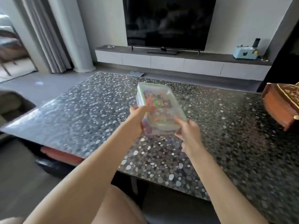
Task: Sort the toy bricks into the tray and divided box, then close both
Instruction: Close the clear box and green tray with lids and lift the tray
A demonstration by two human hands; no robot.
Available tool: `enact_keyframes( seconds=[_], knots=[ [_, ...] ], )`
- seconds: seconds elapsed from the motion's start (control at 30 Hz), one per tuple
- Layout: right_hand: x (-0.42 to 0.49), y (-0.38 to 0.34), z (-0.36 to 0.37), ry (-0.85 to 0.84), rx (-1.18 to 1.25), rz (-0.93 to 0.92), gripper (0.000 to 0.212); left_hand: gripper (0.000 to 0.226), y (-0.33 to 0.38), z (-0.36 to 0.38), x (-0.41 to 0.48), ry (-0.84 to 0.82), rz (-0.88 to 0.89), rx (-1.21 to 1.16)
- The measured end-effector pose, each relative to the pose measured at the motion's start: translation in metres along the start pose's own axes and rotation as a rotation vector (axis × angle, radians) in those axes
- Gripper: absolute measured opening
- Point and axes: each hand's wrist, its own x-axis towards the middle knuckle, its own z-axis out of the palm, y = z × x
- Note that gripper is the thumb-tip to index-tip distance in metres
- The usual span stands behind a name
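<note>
Forearms reach toward 12 o'clock, left hand (137, 118) and right hand (189, 130) both gripping the lidded brick box (161, 101). Guessing setup stage; next: set down, unclip lid.

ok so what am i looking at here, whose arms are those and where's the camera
No machine here: a person works with bare hands. The one picture comes from a camera worn on their head, looking forward and down. The left hand and right hand grip the near end of a clear box with a green rim, colourful toy pieces inside, over a pebble-patterned table. Blur hides whether it rests there. A carved brown box sits at the table's right edge.
</note>
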Motion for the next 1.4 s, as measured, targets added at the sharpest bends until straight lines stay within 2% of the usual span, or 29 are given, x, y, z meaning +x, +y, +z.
enact_keyframes(
  seconds=[0.07,0.2,0.37,0.43,0.5,0.57,0.63,0.7,0.77,0.83,0.93,1.1,1.23,1.3,1.4],
  knots=[
    [-0.011,-0.006,0.042,-0.103,0.005,-0.021,0.056,0.066,0.021,-0.044,-0.021,0.018,0.065,-0.001],
    [-0.055,0.01,0.148,-0.422,-0.085,0.021,0.03,0.062,0.026,-0.166,-0.061,0.244,0.181,-0.041],
    [-0.125,0.063,0.248,-0.646,-0.232,0.056,0.025,0.049,-0.017,-0.29,-0.113,0.485,0.217,-0.201],
    [-0.151,0.087,0.273,-0.768,-0.248,0.164,0.013,0.047,-0.04,-0.329,-0.122,0.602,0.199,-0.299],
    [-0.168,0.111,0.29,-0.858,-0.329,0.25,0.013,0.041,-0.069,-0.362,-0.12,0.735,0.175,-0.403],
    [-0.169,0.139,0.296,-0.919,-0.501,0.261,0.017,0.037,-0.1,-0.385,-0.108,0.821,0.142,-0.498],
    [-0.163,0.164,0.292,-0.946,-0.623,0.277,0.01,0.039,-0.127,-0.401,-0.091,0.857,0.09,-0.616],
    [-0.153,0.186,0.284,-0.932,-0.722,0.279,0.019,0.046,-0.15,-0.411,-0.07,0.833,0.019,-0.738],
    [-0.143,0.199,0.275,-0.904,-0.779,0.292,0.019,0.045,-0.163,-0.413,-0.048,0.798,-0.011,-0.778],
    [-0.132,0.209,0.268,-0.869,-0.823,0.307,0.012,0.042,-0.172,-0.41,-0.026,0.752,-0.004,-0.732],
    [-0.12,0.218,0.265,-0.828,-0.853,0.291,0.013,0.029,-0.177,-0.402,0.001,0.706,0.09,-0.627],
    [-0.109,0.226,0.272,-0.786,-0.888,0.236,0.015,0.059,-0.177,-0.396,0.045,0.597,0.164,-0.535],
    [-0.104,0.215,0.278,-0.809,-0.874,0.141,0.014,0.042,-0.176,-0.387,0.063,0.557,0.139,-0.462],
    [-0.102,0.206,0.282,-0.817,-0.859,0.105,0.014,0.045,-0.174,-0.382,0.069,0.513,0.133,-0.432],
    [-0.102,0.193,0.286,-0.842,-0.843,0.059,0.015,0.036,-0.163,-0.378,0.072,0.403,0.063,-0.504]
  ],
)
